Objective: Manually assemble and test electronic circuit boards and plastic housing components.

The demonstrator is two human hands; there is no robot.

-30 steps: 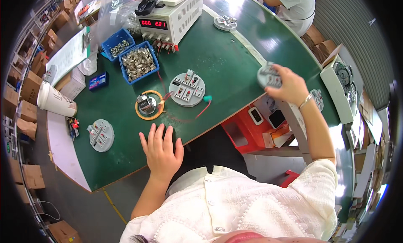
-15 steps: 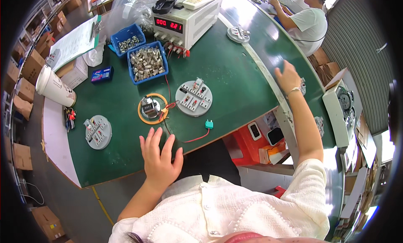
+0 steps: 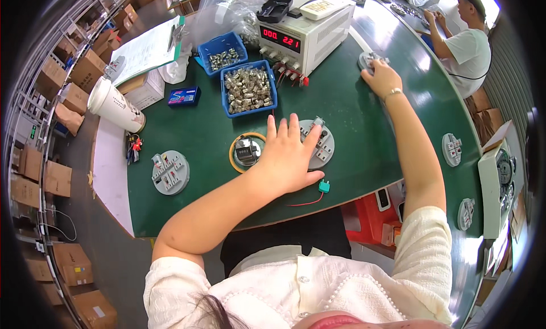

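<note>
My right hand (image 3: 382, 81) reaches to the far right, its thumb and fingers closed at the near edge of a round grey board with small parts (image 3: 368, 57). Over the middle of the table my left hand (image 3: 284, 161) is spread, fingers stretched out, partly covering another round grey board (image 3: 325, 151); whether it touches is unclear. Left of that hand sits a small black counter (image 3: 247, 151) inside a yellow ring (image 3: 232, 161). A teal plug (image 3: 324, 185) on a red wire lies near the left thumb. A third grey board (image 3: 170, 173) rests at the left.
Two blue bins (image 3: 253, 111) of metal parts stand before a power supply (image 3: 327, 36). Further left are a clipboard (image 3: 145, 47), a paper cup (image 3: 115, 106) and a small blue box (image 3: 183, 96). More grey boards (image 3: 452, 150) lie at right. A co-worker (image 3: 469, 53) sits beyond.
My right hand has moved away from me to the far grey board. My left hand has moved rightward and forward over the middle board. The whole view has shifted.
</note>
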